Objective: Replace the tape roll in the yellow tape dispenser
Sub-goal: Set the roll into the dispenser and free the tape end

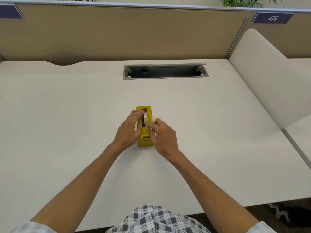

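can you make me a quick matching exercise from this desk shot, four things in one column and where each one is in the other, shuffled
Things:
1. tape dispenser
2. tape roll
3. cable tray
4. number sign

Places:
A. recessed in the far part of the desk
B. on the partition, upper right of the view
C. standing on the desk between the left hand and right hand
D. seated in the slot of the yellow body

Pairs: 1-C, 2-D, 3-A, 4-B
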The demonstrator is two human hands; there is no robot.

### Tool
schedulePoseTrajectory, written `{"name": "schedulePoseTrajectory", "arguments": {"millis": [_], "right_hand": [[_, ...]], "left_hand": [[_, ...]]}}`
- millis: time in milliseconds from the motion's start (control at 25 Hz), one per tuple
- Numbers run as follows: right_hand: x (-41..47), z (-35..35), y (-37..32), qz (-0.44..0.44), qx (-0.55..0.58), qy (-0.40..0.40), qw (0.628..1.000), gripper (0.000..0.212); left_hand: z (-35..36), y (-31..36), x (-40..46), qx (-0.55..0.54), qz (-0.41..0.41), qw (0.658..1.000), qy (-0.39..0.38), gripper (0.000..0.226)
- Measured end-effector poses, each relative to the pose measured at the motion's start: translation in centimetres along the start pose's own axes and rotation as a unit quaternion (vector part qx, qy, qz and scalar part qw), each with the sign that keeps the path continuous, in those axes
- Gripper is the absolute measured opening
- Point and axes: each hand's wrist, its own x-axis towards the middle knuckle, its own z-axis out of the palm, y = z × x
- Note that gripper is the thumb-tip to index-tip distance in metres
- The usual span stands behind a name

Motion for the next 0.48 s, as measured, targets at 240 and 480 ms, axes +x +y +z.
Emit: {"name": "schedulePoseTrajectory", "arguments": {"millis": [240,480], "right_hand": [[-0.55,0.07,-0.33,0.003,0.005,0.014,1.0,0.015],[-1.09,-0.06,-0.56,0.005,0.008,0.028,1.0,0.012]], "left_hand": [[0.13,0.1,-0.24,0.012,-0.015,1.0,0.017,0.054],[0.17,0.07,-0.45,0.015,-0.035,0.999,0.016,0.054]]}}
